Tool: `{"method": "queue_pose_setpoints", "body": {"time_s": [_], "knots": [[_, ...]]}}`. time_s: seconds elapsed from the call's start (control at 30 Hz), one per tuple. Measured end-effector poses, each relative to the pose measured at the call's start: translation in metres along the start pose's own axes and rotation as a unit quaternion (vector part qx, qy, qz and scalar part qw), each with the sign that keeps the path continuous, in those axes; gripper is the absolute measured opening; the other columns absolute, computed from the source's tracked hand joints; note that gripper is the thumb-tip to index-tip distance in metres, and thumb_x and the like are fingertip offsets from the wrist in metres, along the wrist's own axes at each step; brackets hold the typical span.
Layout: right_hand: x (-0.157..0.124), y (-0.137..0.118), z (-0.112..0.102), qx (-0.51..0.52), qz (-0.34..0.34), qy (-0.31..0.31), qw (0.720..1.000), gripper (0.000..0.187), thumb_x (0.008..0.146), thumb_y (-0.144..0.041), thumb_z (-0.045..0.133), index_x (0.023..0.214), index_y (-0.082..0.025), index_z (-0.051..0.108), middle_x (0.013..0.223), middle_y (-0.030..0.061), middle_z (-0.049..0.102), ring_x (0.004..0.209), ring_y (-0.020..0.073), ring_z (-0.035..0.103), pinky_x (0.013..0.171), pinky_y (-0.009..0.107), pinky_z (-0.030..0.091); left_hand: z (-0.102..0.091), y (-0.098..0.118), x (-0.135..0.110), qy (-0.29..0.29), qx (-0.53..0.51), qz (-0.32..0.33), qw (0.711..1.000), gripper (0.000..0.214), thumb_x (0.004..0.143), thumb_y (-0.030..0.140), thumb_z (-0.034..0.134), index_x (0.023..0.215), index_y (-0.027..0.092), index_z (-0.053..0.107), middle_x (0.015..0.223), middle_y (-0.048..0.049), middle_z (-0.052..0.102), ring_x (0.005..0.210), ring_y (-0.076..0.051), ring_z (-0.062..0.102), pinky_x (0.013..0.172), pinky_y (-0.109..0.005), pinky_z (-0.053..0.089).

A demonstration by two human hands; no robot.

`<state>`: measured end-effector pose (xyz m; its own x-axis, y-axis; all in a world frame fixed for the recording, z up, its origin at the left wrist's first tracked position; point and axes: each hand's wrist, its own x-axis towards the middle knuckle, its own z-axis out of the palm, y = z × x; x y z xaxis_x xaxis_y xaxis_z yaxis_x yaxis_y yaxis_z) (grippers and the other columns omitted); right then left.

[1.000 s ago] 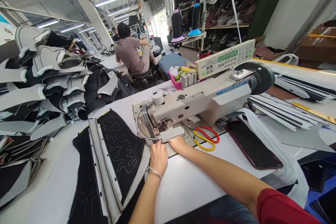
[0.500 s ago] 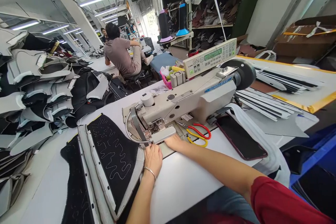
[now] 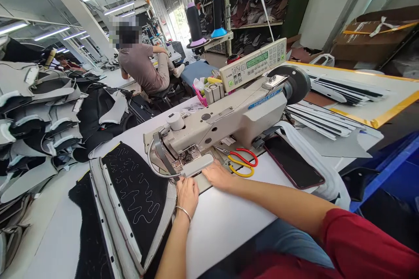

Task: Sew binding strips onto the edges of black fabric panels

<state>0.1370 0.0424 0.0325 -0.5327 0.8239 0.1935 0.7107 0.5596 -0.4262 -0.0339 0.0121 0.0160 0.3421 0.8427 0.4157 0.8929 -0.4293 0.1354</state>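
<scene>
A: What lies nearest to us, and how would we expect it to handle?

B: A black textile panel with pale wavy stitching and a ribbed grey border [image 3: 137, 192], flat on the smooth white bench [image 3: 222, 222], left of our hands; we judge it light and soft, stiffer along the layered grey and white strips [image 3: 113, 213], unlikely to slip; we would take hold along the grey border, fingers flat, so the cloth doesn't pucker.

A: And our hands?

B: The left hand [image 3: 187, 194], fingers bent, is at that border; we cannot tell whether it pinches or merely presses; the right hand [image 3: 216, 175] reaches in by the long grey guard [image 3: 197, 165] of the cream metal sewing machine [image 3: 229, 117]; its fingertips are hidden, so we cannot tell what, if anything, it grips.

A: Beyond them?

B: Scissors with red and yellow handles [image 3: 242, 162]; a dark, flat phone [image 3: 293, 161] to their right; then a cream control box with a green display [image 3: 252, 65]; two black thread cones [image 3: 195, 24]; a seated co-worker in a brownish shirt [image 3: 137, 65].
</scene>
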Motion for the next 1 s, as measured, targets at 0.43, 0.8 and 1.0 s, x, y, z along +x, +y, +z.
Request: {"method": "queue_pose_setpoints", "body": {"time_s": [0.43, 0.8, 1.0], "knots": [[-0.031, -0.021, -0.021, 0.018, -0.002, 0.0, 1.0, 0.018, 0.078, -0.004, 0.032, 0.075, -0.014, 0.046, 0.067, 0.003, 0.049, 0.061, 0.0134, 0.041, 0.061, 0.026, 0.029, 0.003, -0.003, -0.003, 0.036, -0.034, -0.001, 0.999, 0.012, 0.082, 0.022, 0.042, 0.083, 0.017, 0.052, 0.092, -0.0109, 0.059, 0.095, -0.024, 0.047, 0.079, -0.041, 0.042], [-0.008, -0.019, -0.014, 0.022, 0.083, 0.027, 0.996, 0.019, 0.081, -0.018, 0.048, 0.099, -0.013, 0.051, 0.101, 0.0135, 0.052, 0.093, 0.026, 0.045, 0.08, 0.04, 0.032, 0.0, -0.002, -0.005, 0.049, -0.045, 0.002, 0.998, 0.011, 0.082, 0.02, 0.042, 0.082, 0.016, 0.052, 0.096, -0.0125, 0.056, 0.096, -0.023, 0.048, 0.077, -0.039, 0.043], [0.036, -0.031, 0.013, 0.11, 0.099, 0.059, 0.987, 0.021, 0.087, -0.017, 0.035, 0.099, -0.013, 0.051, 0.098, 0.0088, 0.056, 0.092, 0.0201, 0.046, 0.08, 0.031, 0.035, -0.006, 0.001, -0.009, 0.087, -0.095, -0.025, 0.991, 0.013, 0.082, 0.017, 0.04, 0.074, 0.018, 0.052, 0.097, -0.0106, 0.056, 0.09, -0.02, 0.052, 0.077, -0.037, 0.043]]}}
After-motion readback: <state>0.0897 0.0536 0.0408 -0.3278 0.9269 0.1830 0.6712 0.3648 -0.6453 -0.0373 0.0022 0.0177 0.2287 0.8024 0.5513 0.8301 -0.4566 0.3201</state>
